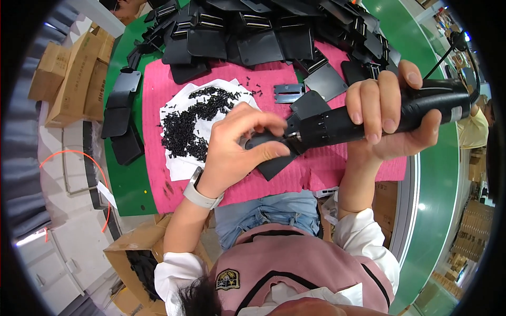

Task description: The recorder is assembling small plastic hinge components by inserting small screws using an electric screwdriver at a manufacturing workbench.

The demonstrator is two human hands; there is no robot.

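Note:
My right hand (380,108) is wrapped around a black electric screwdriver (327,126), which lies nearly level and points left. Its tip meets a small black plate part (275,166). My left hand (232,141) is closed on that part, thumb and forefinger pinching close to the tip; the exact contact is partly hidden by the fingers. Beside my left hand, a heap of small black screws (182,129) lies on a white sheet (178,169). Just beyond the screwdriver are another dark plate (310,105) and a slotted shiny metal piece (289,93).
A pink foam mat (155,131) covers part of the green table (124,181). Many black bracketed plates (258,48) are piled along the far side, with more plates (117,121) at the left. Cardboard boxes (79,79) stand left, and an open carton (132,239) sits below the table.

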